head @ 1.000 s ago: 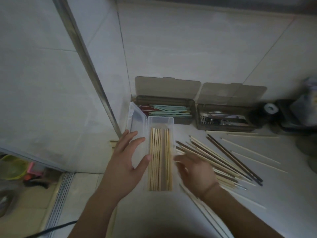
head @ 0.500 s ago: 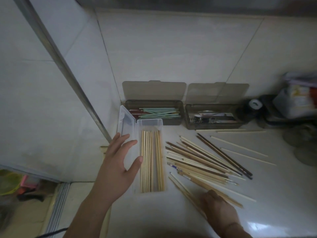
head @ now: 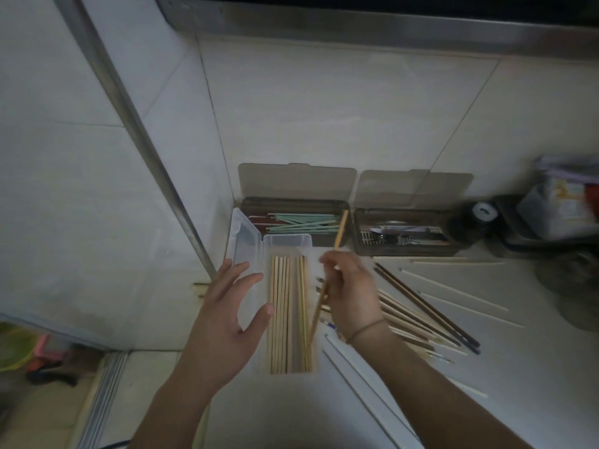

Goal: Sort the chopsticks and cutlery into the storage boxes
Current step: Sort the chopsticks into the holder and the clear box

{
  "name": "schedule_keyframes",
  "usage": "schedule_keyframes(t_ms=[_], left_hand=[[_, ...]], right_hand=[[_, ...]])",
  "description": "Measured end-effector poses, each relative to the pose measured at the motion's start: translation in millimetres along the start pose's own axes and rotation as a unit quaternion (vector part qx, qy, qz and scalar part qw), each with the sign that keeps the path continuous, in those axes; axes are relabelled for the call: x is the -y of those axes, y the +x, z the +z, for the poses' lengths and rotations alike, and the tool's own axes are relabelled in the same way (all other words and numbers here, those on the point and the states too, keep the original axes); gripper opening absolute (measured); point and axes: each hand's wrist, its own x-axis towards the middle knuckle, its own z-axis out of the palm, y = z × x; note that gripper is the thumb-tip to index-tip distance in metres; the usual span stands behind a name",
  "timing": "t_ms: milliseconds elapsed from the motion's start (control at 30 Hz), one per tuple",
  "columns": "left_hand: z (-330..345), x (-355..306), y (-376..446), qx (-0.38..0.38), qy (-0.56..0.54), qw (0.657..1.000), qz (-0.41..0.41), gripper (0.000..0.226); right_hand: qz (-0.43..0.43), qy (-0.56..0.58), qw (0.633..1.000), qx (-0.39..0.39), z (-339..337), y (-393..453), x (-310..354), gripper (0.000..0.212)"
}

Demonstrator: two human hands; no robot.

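the white counter [head: 486,377] carries three open boxes and a loose pile of chopsticks [head: 421,315]. the left hand [head: 223,322], fingers spread, rests against the clear box [head: 285,244], which holds pale wooden chopsticks. the right hand [head: 350,286], down at the pile half a second ago, now pinches a wooden chopstick [head: 338,236] tilted above that box. the left dark box [head: 291,202] holds green and red chopsticks, the right dark box [head: 405,251] metal cutlery
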Motion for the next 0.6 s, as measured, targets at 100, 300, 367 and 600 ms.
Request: schedule_keyframes(t_ms=[100, 300, 367, 600], left_hand=[[-1, 3, 1, -0.005, 0.004, 1.000, 0.004, 0.047], [-1, 0, 0, -0.011, -0.016, 1.000, -0.003, 0.047], [0, -1, 0, -0.010, -0.013, 1.000, -0.004, 0.046], [0, 1, -1, -0.005, -0.002, 1.000, -0.011, 0.049]], right_hand=[[0.016, -0.045, 0.994, 0.102, 37, 11, 11, 0.035], [0.108, -0.167, 0.917, 0.344, 86, 10, 3, 0.064], [0.138, -0.170, 0.905, 0.366, 98, 6, -1, 0.059], [0.088, -0.128, 0.909, 0.388, 89, -13, -8, 0.053]])
